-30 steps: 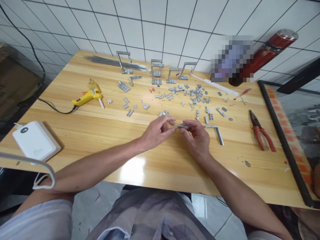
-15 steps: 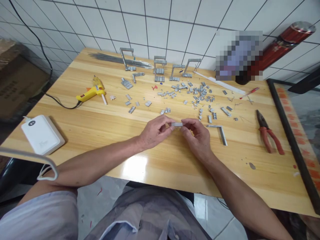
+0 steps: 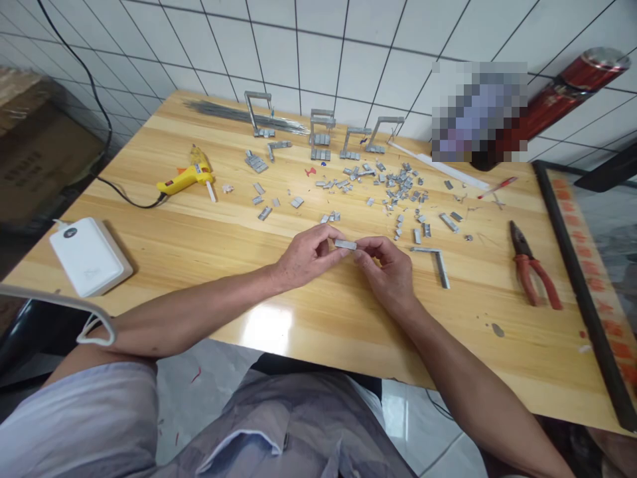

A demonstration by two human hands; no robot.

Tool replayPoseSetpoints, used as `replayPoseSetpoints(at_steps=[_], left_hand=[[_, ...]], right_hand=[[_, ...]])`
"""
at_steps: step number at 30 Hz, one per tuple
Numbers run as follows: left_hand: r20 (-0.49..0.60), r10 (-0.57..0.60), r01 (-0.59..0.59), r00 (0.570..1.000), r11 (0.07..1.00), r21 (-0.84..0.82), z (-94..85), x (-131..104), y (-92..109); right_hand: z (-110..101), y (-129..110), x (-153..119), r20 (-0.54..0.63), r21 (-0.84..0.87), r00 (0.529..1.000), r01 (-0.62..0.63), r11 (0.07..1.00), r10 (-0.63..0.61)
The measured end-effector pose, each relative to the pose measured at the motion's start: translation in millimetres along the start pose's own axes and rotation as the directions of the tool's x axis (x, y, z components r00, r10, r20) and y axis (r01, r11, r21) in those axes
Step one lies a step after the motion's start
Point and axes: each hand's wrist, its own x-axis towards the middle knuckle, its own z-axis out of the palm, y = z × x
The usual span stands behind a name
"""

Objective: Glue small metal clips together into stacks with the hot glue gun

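Note:
A short grey metal strip is pinched between my two hands above the middle of the table. My left hand grips its left end between thumb and fingers. At the other end, the fingertips of my right hand close on the strip. Just right of that hand lies an L-shaped grey piece. Beyond my hands, small grey metal pieces are scattered in a loose heap. Several upright frames with flat feet stand along the wall, one of them a tall frame at the left.
A yellow hot glue gun and a white power bank sit to the left. Red-handled pliers lie at the right, near a black-framed panel. Thin metal rods and a red flask are at the back.
The strip has tilted slightly, its right end lower, and shows more of its broad face. Both hands have shifted a little to the left. The view has also moved slightly.

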Motion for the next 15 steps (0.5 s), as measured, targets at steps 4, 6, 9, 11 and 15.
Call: replayPoseSetpoints(at_steps=[4,6,9,11,15], left_hand=[[0.007,0.004,-0.004,1.000,0.999,0.034,1.2,-1.4,2.0],[0.012,-0.001,0.000,1.000,0.998,0.063,2.4,-2.4,2.1],[0.037,0.004,-0.009,0.999,0.991,0.136,4.0,-3.2,1.3],[0.089,-0.012,-0.009,0.996,0.973,0.229,4.3,-2.9,0.8],[0.271,-0.088,-0.054,0.958,0.878,0.476,1.6,0.6,3.9]], right_hand=[[0.7,-0.7,-1.6,-0.052,-0.038,0.999,-0.004,0.999,0.002],[0.4,-0.9,-1.2,-0.056,-0.064,0.998,0.001,0.998,-0.005],[-0.6,0.8,1.0,-0.026,-0.148,0.998,0.046,0.988,-0.051],[-0.9,3.4,2.2,0.014,-0.234,0.995,0.101,0.967,-0.101],[-0.2,8.5,0.8,0.164,-0.392,0.975,0.206,0.897,-0.153]])
